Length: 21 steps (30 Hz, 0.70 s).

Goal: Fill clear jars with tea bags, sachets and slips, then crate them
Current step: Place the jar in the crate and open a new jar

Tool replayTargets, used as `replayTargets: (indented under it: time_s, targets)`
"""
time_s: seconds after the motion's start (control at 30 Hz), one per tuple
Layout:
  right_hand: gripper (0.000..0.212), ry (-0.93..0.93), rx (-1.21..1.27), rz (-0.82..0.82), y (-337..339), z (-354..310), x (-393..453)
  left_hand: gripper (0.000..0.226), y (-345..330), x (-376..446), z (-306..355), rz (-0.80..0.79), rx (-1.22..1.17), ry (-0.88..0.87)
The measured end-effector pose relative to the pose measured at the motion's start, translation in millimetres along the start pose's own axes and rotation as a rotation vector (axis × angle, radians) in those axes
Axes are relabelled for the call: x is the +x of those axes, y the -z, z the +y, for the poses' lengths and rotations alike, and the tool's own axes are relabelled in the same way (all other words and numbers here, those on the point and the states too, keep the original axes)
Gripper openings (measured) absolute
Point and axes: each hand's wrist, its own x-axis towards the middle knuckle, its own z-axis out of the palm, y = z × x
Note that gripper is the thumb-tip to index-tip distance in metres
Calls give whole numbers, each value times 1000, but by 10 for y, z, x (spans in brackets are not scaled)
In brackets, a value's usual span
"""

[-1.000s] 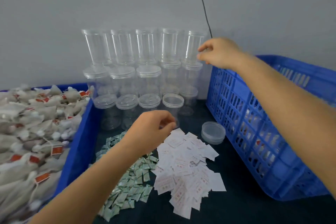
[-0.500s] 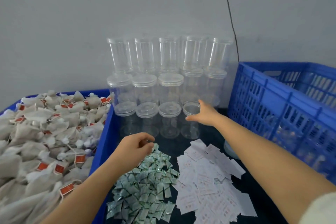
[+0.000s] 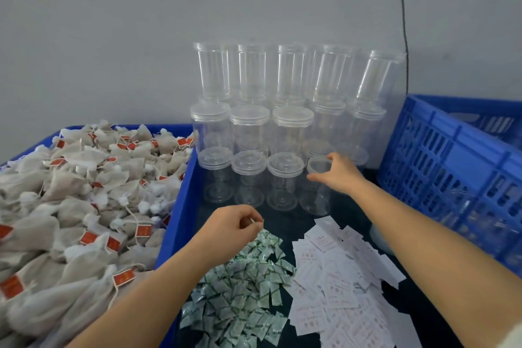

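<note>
- Lidless clear jar [image 3: 317, 186] stands upright, mouth up, long axis vertical, at the 3 o'clock end of the front jar row.
- Right hand [image 3: 340, 175]: fingers spread wide round its rim.
- Left hand [image 3: 230, 227], 7 o'clock of jar: fingers pinching a green sachet [image 3: 260, 224] above the sachet pile [image 3: 240, 288].

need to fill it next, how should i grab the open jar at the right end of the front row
Grip the open jar round its upper wall just below the rim, coming from its right, where the right hand already is. Lidded jars crowd its left and back, and it stands upright.
</note>
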Motion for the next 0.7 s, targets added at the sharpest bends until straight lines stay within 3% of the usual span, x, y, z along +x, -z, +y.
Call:
replayTargets:
  time_s: [0.43, 0.7]
  targets:
    - [98, 65, 227, 109, 489, 87, -644, 8, -35, -33, 20, -5, 66, -88]
    - [99, 2, 357, -150, 244, 25, -1454, 51, -85, -102, 96, 76, 231, -315]
